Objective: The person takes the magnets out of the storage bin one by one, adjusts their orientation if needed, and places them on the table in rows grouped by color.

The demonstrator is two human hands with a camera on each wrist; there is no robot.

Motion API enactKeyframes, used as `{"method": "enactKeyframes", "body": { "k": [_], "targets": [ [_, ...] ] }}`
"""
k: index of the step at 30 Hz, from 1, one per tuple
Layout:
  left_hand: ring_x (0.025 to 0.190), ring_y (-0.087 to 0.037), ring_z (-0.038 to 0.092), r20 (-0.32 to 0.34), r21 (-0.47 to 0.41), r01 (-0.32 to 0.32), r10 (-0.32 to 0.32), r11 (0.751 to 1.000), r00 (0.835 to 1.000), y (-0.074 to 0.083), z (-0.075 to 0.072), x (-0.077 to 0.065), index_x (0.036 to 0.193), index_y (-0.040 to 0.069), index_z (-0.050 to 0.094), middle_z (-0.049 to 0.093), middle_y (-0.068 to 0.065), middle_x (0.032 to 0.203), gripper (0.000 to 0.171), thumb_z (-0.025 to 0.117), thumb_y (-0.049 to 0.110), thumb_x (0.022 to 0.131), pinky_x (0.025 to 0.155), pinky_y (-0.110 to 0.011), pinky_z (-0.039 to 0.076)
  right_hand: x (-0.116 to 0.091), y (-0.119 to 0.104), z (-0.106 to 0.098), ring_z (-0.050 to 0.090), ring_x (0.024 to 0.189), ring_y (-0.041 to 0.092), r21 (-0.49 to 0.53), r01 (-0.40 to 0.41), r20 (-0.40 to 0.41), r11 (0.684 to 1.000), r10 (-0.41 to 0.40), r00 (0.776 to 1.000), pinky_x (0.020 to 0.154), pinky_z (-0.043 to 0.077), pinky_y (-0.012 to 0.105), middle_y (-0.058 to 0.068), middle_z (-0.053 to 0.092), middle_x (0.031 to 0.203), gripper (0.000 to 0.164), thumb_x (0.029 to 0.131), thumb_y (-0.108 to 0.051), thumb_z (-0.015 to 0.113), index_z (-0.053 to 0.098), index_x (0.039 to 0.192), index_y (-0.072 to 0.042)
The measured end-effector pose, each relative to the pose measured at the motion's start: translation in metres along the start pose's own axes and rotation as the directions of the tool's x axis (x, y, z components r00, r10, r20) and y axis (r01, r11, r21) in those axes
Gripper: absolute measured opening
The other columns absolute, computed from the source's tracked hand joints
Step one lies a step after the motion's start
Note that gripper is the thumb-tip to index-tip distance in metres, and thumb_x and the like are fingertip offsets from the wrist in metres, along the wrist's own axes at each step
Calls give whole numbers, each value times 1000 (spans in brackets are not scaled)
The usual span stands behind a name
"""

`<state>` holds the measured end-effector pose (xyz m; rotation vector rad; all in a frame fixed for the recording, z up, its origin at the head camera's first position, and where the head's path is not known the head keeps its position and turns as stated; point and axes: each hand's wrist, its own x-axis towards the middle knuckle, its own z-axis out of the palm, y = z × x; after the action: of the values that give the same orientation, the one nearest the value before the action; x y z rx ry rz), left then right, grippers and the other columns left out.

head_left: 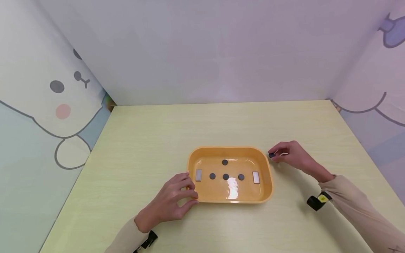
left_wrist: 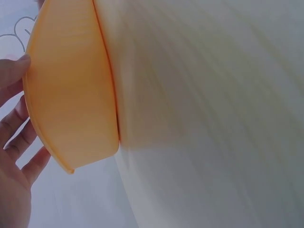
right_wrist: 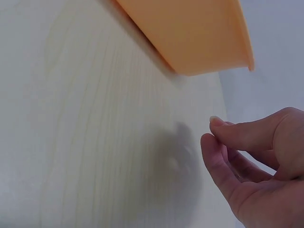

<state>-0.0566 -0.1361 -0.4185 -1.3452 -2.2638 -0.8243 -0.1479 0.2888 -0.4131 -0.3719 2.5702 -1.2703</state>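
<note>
An orange plastic tray stands on the table. My left hand holds its near left corner, with thumb and fingers along the rim; in the left wrist view the fingers reach past the rim. Beyond the tray's far right corner, my right hand pinches a small dark disc between thumb and fingertips. The right wrist view shows the pinch beside the tray's outer wall, but the disc is hidden there. Several similar discs lie on the tray floor.
Inside the tray, a silver rectangular piece lies at the left end and another rectangular piece at the right end. The pale wooden table meets a plain back wall. Cartoon-printed panels flank both sides.
</note>
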Motion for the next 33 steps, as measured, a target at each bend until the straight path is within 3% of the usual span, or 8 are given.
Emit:
{"method": "enactKeyframes", "body": {
  "k": [7, 20, 33],
  "targets": [
    [83, -13, 54, 3, -2, 4, -4, 1000, 1000, 0, 0, 0, 74, 19, 69, 57, 5, 82, 9, 78, 19, 72, 99, -45, 44, 2, 8, 5, 59, 74, 15, -54, 14, -31, 998, -16, 999, 62, 53, 22, 12, 67, 93, 22, 78, 4, 71, 70, 100, 0],
    [83, -13, 54, 3, 0, 2, -2, 1000, 1000, 0, 0, 0, 74, 19, 68, 57, 5, 82, 8, 77, 19, 74, 99, -45, 44, 3, 12, 14, 57, 71, 14, -209, 132, -115, 969, -158, 981, 64, 53, 19, 10, 66, 88, 21, 73, 7, 75, 71, 93, 2],
    [82, -13, 53, -13, -1, -13, 13, 1000, 1000, 0, 1, 0, 73, 19, 68, 57, 5, 82, 9, 77, 18, 72, 99, -45, 44, 2, 12, 19, 57, 72, 16, -276, 132, -156, 952, -180, 971, 63, 53, 23, 9, 64, 84, 20, 72, 8, 75, 71, 91, 2]
  ]
}}
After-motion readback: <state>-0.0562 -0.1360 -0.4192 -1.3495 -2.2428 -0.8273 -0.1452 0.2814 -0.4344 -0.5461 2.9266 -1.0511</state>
